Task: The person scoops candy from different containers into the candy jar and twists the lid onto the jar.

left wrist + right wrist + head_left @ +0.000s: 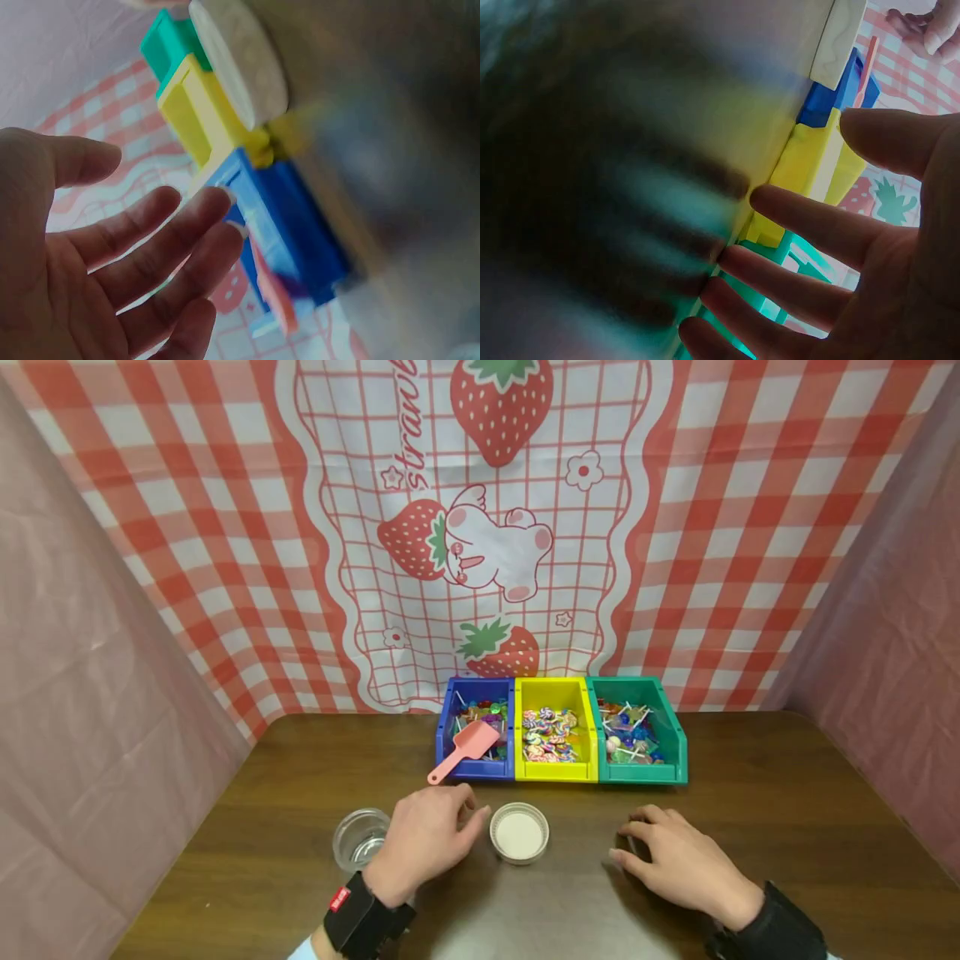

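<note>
My left hand [427, 835] is held over the table between a clear plastic jar [362, 838] and a round pale lid [519, 832]. Its fingers look relaxed in the left wrist view, and nothing is in them. The hand partly covers the jar's right side. A pink scoop [472, 742] lies on the blue bin [480, 770], its handle sticking out over the front edge toward that hand. My right hand [682, 860] is to the right of the lid, fingers loosely spread and holding nothing, fingertips right at the tabletop in the right wrist view.
Beside the blue bin stand a yellow bin [557, 772] and a green bin [645, 772], joined in a row at the back of the brown table [750, 785]. All three contain wrapped candies and lollipops. A checked strawberry cloth [720, 568] hangs behind them.
</note>
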Demonstrator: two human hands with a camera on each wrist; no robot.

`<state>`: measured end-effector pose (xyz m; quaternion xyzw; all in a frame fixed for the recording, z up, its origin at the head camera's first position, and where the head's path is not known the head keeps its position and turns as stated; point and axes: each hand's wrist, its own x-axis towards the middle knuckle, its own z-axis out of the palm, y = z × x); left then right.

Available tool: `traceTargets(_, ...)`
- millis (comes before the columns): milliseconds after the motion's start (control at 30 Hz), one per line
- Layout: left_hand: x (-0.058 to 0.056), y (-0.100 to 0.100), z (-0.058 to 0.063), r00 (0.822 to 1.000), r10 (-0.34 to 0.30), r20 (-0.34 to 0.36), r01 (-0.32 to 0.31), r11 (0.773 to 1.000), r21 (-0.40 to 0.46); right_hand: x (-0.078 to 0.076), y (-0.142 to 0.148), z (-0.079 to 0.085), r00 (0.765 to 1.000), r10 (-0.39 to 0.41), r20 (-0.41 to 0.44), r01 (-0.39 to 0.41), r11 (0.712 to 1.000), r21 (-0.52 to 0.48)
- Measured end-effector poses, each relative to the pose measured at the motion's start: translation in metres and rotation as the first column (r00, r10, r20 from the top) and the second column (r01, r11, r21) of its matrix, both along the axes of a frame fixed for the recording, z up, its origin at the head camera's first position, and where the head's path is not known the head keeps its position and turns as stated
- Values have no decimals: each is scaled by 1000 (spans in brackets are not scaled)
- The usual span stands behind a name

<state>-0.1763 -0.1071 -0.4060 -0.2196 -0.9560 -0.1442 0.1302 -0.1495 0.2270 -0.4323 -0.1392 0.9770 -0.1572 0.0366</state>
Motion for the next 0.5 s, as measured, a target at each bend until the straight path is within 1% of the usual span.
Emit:
traceTargets(133, -3, -11, 11, 999, 33, -1, -33, 999, 0, -2, 2, -1, 1000, 8, 28, -9, 1000, 14)
traceTargets(200, -5, -19, 17, 998, 63, 9, -63, 998, 2, -2, 2, -1, 1000, 9, 24, -9, 1000, 16)
traceTargets(300, -9, -34, 26, 992, 120, 45, -120, 993, -5, -3, 2, -2, 1000, 8, 18, -8, 1000, 18)
traceTargets(400, -12, -50, 32, 978, 182, 104, -179, 983, -38, -3, 2, -2, 1000, 7, 19, -8, 1000, 19)
traceTargets(500, -13, -64, 36, 958, 231, 170, -218, 971, -95, -2, 2, -2, 1000, 8, 25, -8, 1000, 18)
